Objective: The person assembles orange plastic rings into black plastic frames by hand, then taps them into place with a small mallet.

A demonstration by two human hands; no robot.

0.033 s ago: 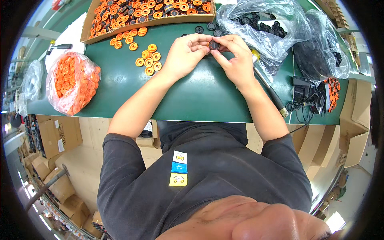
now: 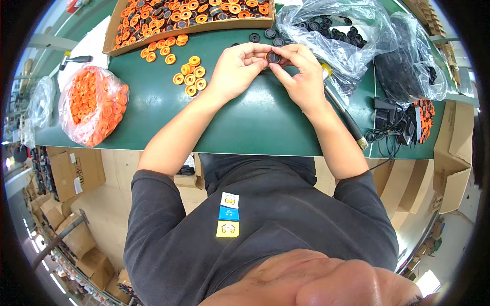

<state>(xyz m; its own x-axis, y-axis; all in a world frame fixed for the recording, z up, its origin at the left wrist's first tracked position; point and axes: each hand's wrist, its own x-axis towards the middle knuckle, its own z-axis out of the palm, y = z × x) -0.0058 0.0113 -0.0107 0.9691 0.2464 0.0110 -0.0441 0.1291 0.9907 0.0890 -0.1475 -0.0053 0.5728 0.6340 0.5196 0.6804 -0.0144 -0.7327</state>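
One black cap (image 2: 274, 57), pinched by left hand (image 2: 236, 70) and right hand (image 2: 300, 75), over the table (image 2: 255, 120), near some loose caps (image 2: 269, 33). Probably light, stiff plastic, smooth enough to slip; rim the best hold. Orange sliver (image 2: 266, 57) at its left edge, mostly behind fingers; can't tell if a joined part. Underside hidden, box (image 2: 235, 24) cut off at top
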